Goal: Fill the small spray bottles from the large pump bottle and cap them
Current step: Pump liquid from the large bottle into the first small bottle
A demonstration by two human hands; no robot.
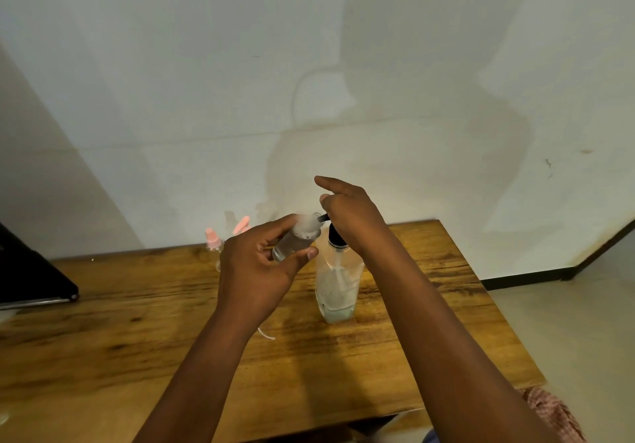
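My left hand [261,264] holds a small clear spray bottle [297,240], uncapped and tilted, its mouth up against the black spout of the large pump bottle [338,288]. Clear liquid with bubbles fills most of the small bottle. The large clear bottle stands on the wooden table [137,322] with a little pale liquid at its bottom. My right hand [347,212] rests on top of the black pump head, index finger stretched out. Behind my left hand stands another small bottle with a pink spray cap [213,238]; a second pink cap [241,224] shows beside it.
A thin white tube [266,334] lies on the table under my left wrist. A dark flat object [34,277] sits at the left edge. The white wall rises right behind the table. Floor lies to the right.
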